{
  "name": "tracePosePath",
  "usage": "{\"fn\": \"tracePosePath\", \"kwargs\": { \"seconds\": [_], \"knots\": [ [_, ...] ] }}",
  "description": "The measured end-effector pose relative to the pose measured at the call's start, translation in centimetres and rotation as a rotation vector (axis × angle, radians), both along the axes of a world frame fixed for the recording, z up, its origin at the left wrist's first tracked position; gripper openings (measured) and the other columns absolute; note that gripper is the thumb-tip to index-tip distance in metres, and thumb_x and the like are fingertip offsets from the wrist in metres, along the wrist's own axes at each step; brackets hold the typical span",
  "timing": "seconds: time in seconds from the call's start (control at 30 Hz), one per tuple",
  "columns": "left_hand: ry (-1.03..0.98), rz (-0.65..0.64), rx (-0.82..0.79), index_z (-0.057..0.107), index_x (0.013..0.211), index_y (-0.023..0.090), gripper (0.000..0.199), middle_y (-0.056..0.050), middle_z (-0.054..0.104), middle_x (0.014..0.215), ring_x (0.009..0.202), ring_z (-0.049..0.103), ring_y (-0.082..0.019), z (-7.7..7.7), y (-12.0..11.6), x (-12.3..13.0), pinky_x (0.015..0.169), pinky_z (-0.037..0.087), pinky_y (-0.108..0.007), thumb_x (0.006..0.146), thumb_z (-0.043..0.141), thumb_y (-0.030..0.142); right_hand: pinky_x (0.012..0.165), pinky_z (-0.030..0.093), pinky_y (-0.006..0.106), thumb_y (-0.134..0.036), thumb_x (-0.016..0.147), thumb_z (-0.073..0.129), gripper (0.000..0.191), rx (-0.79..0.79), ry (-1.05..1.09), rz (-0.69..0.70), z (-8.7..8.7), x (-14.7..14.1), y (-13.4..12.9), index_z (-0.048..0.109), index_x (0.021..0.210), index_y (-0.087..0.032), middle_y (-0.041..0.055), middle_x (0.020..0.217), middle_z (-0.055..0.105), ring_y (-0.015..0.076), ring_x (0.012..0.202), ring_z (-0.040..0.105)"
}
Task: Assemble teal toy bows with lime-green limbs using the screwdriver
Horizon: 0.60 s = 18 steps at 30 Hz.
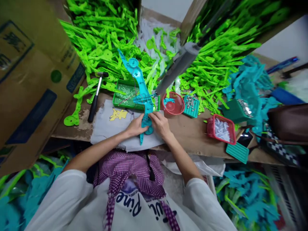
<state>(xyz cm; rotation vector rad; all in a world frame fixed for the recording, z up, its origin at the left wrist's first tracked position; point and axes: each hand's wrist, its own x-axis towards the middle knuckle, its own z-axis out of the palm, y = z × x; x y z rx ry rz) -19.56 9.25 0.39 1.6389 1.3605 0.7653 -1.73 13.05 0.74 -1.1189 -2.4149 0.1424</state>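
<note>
A blue plastic toy bow stands lengthwise before me, its long curved limb pointing away over the green basket. My left hand grips its lower end from the left, thumb laid across it. From the right, my right hand closes its fingertips on the same end; whether a small part sits under them is hidden. Beneath both hands lies a grey cloth with a yellow cartoon figure. Just beyond the hands is the green perforated basket, partly covered by the bow.
A black-handled hammer lies left. Green plastic pieces are heaped behind. To the right are a red round basket, a teal tray of small metal parts and a red basket of pale pieces. A grey post leans overhead. A cardboard box rises left.
</note>
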Motion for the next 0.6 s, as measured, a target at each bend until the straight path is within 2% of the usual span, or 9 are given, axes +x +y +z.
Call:
{"fn": "tracePosePath", "kwargs": {
  "seconds": [0.13, 0.23, 0.3, 0.37, 0.43, 0.5, 0.6],
  "knots": [
    [0.02, 0.05, 0.004, 0.052, 0.122, 0.017, 0.048, -0.004, 0.069, 0.092, 0.08, 0.067, -0.021, -0.1, 0.1, 0.0, 0.077, 0.054, -0.034, 0.077, 0.066, 0.029, 0.097, 0.056, 0.041, -0.018, 0.099, 0.046, 0.042, -0.034, -0.002, 0.017, 0.4, 0.2, -2.7, 0.059, 0.139, -0.023, 0.0125, 0.127, 0.068, 0.0245, 0.112, 0.066],
    [0.047, 0.033, -0.008, 0.053, 0.12, 0.019, 0.046, -0.003, 0.069, 0.09, 0.08, 0.067, -0.021, 0.0, 0.1, 0.0, 0.077, 0.055, -0.035, 0.078, 0.066, 0.032, 0.098, 0.054, 0.036, -0.026, 0.1, 0.05, 0.04, 0.046, 0.195, -0.112, 1.8, 3.0, -2.6, 0.056, 0.14, -0.023, 0.0106, 0.13, 0.067, 0.0218, 0.118, 0.064],
    [0.063, 0.026, -0.015, 0.054, 0.119, 0.019, 0.046, -0.003, 0.069, 0.09, 0.082, 0.068, -0.022, 0.1, 0.2, 0.0, 0.078, 0.055, -0.036, 0.077, 0.067, 0.034, 0.098, 0.052, 0.037, -0.028, 0.101, 0.05, 0.034, 0.107, 0.298, -0.316, 2.7, 6.7, -0.4, 0.061, 0.132, -0.019, 0.0118, 0.123, 0.069, 0.0215, 0.114, 0.063],
    [0.071, 0.032, -0.008, 0.054, 0.118, 0.018, 0.046, -0.004, 0.07, 0.093, 0.087, 0.068, -0.023, 0.2, 0.3, 0.0, 0.081, 0.054, -0.037, 0.077, 0.068, 0.034, 0.088, 0.05, 0.036, -0.028, 0.101, 0.05, 0.028, 0.123, 0.347, -0.527, 3.0, 10.9, 3.3, 0.068, 0.114, -0.012, 0.0138, 0.106, 0.07, 0.0209, 0.097, 0.063],
    [0.075, 0.045, -0.004, 0.054, 0.117, 0.018, 0.046, -0.005, 0.07, 0.095, 0.089, 0.068, -0.024, 0.3, 0.3, 0.0, 0.082, 0.054, -0.037, 0.076, 0.067, 0.034, 0.077, 0.044, 0.03, -0.031, 0.094, 0.06, 0.024, -0.017, 0.229, -0.759, 2.5, 14.5, 7.0, 0.072, 0.091, -0.009, 0.0073, 0.085, 0.068, 0.0141, 0.075, 0.055],
    [0.082, 0.048, -0.016, 0.054, 0.117, 0.018, 0.045, -0.004, 0.07, 0.093, 0.088, 0.068, -0.023, 0.5, 0.3, 0.0, 0.082, 0.054, -0.037, 0.077, 0.067, 0.035, 0.069, 0.036, 0.028, -0.029, 0.087, 0.068, 0.024, -0.078, 0.189, -0.8, 1.6, 16.6, 9.7, 0.071, 0.08, -0.007, 0.0035, 0.075, 0.064, 0.0098, 0.064, 0.043],
    [0.094, 0.035, -0.028, 0.055, 0.119, 0.019, 0.047, -0.003, 0.069, 0.091, 0.084, 0.067, -0.022, 0.5, 0.2, 0.1, 0.081, 0.054, -0.036, 0.077, 0.067, 0.035, 0.064, 0.028, 0.029, -0.026, 0.082, 0.07, 0.02, -0.116, 0.162, -0.762, 0.6, 17.6, 11.0, 0.071, 0.075, -0.007, -0.0006, 0.071, 0.059, 0.0074, 0.058, 0.031]
  ]
}}
